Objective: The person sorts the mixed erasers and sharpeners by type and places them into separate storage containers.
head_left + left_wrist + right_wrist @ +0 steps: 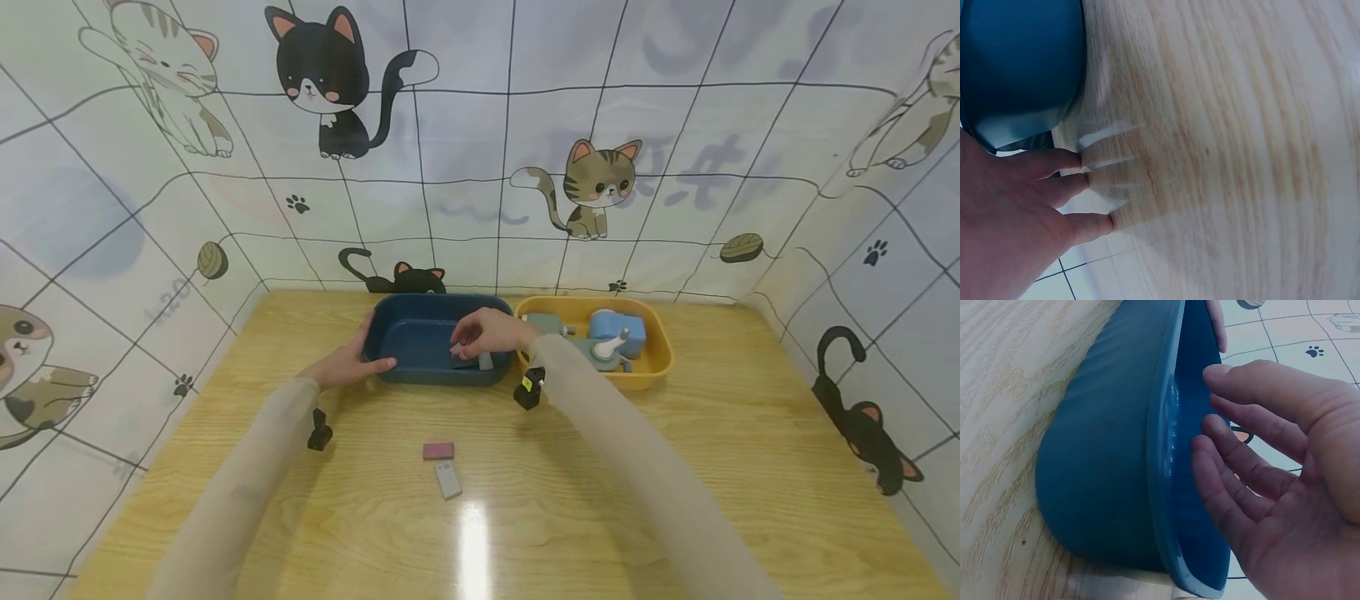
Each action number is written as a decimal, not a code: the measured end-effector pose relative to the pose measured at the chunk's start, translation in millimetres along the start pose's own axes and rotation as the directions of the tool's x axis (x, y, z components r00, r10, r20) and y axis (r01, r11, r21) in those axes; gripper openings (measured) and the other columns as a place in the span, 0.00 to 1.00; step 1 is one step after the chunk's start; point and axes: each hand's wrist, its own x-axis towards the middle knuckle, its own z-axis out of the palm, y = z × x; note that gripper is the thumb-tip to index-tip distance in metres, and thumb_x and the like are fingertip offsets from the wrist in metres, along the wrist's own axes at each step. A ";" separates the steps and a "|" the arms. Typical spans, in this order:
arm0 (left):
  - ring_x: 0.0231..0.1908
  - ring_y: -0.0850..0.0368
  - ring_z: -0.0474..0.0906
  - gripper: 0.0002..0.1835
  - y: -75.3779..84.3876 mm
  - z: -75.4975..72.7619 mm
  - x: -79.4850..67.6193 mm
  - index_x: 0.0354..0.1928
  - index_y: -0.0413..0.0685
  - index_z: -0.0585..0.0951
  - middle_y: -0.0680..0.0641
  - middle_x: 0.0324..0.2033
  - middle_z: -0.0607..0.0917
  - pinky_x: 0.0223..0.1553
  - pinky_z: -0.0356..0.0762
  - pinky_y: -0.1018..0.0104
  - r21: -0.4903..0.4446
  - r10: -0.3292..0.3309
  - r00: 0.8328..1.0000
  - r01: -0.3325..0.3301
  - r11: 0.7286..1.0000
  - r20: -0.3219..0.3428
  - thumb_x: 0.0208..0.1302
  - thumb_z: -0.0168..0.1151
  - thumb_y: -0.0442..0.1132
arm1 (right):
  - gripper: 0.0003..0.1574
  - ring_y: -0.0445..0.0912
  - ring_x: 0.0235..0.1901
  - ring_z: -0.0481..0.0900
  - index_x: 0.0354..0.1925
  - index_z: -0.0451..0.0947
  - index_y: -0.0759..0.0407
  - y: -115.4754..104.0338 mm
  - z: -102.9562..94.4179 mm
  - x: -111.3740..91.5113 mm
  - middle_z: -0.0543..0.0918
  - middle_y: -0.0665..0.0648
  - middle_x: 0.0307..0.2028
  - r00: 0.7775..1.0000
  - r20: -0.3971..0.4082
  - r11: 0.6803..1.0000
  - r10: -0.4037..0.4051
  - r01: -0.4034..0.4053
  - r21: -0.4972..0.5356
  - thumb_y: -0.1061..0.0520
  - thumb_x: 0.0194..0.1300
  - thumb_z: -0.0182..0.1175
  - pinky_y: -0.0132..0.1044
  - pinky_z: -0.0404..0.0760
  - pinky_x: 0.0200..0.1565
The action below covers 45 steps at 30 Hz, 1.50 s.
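Note:
A dark blue plastic bin point(437, 377) sits at the back of the wooden table. At its left end is my left hand point(347, 357), thumb along the front rim and fingers spread by the outer wall; in the left wrist view its straight fingertips touch the tabletop. My right hand point(486, 331) hovers over the bin's right half. Its fingers point(1216, 487) are loosely bent, with nothing between them in the right wrist view. Below them in the bin lie a light grey piece point(486, 361) and a darker piece point(464, 362), partly covered by the hand.
A yellow bin point(651, 380) stands right beside the blue one, holding a blue block-shaped item point(628, 327) and grey-green parts with a white handle point(609, 346). Nearer on the table lie a small pink block point(438, 451) and a pale grey block point(448, 480). Cat-print cloth walls surround the table.

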 end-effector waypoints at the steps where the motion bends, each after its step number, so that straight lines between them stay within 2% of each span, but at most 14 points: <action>1: 0.69 0.30 0.45 0.58 0.1 0.2 -0.3 0.74 0.51 0.26 0.35 0.74 0.34 0.64 0.49 0.37 -0.004 0.004 1.000 -0.004 1.000 0.000 0.65 0.58 0.61 | 0.20 0.45 0.42 0.78 0.53 0.79 0.65 0.9 0.3 -0.2 0.82 0.54 0.41 1.000 -0.003 1.000 -0.004 0.004 0.000 0.60 0.63 0.64 0.38 0.76 0.45; 15: 0.69 0.29 0.46 0.58 -4.7 1.4 -2.6 0.74 0.51 0.25 0.35 0.74 0.35 0.64 0.49 0.36 -0.006 0.000 1.000 0.000 1.000 0.000 0.65 0.58 0.61 | 0.19 0.46 0.43 0.80 0.52 0.79 0.67 0.8 -0.5 -8.1 0.83 0.59 0.43 0.998 -0.012 0.997 -0.062 0.062 0.039 0.62 0.62 0.64 0.38 0.77 0.47; 27: 0.69 0.30 0.46 0.59 -8.6 0.4 -1.5 0.74 0.55 0.24 0.36 0.74 0.34 0.64 0.49 0.36 -0.019 -0.004 1.000 0.005 1.000 0.013 0.64 0.58 0.63 | 0.19 0.45 0.42 0.79 0.52 0.79 0.67 -12.6 -0.7 -15.0 0.83 0.55 0.42 0.997 0.002 0.996 -0.078 0.078 0.035 0.62 0.63 0.64 0.36 0.77 0.46; 33: 0.70 0.32 0.42 0.59 -7.8 0.5 0.3 0.74 0.53 0.25 0.38 0.74 0.32 0.65 0.47 0.37 -0.034 0.009 1.000 -0.008 0.999 0.008 0.64 0.59 0.61 | 0.19 0.45 0.43 0.79 0.52 0.79 0.66 -19.3 0.7 -19.0 0.82 0.62 0.47 0.996 0.016 0.995 -0.084 0.083 0.047 0.61 0.64 0.64 0.35 0.77 0.46; 41: 0.70 0.31 0.43 0.59 -6.6 -0.4 3.1 0.74 0.52 0.25 0.37 0.74 0.32 0.65 0.47 0.37 -0.023 0.010 1.000 -0.010 1.000 0.010 0.63 0.59 0.62 | 0.19 0.43 0.41 0.79 0.52 0.79 0.67 -22.0 6.9 -24.6 0.83 0.60 0.44 0.990 0.028 0.990 -0.137 0.136 0.047 0.62 0.63 0.64 0.34 0.78 0.44; 45: 0.70 0.31 0.43 0.59 -4.4 -0.8 3.0 0.74 0.51 0.26 0.36 0.74 0.33 0.65 0.47 0.37 -0.021 0.005 1.000 -0.005 1.000 0.012 0.63 0.59 0.62 | 0.19 0.43 0.41 0.79 0.52 0.79 0.67 -20.9 12.2 -26.5 0.83 0.63 0.44 0.984 0.037 0.983 -0.173 0.171 0.066 0.61 0.63 0.64 0.34 0.77 0.45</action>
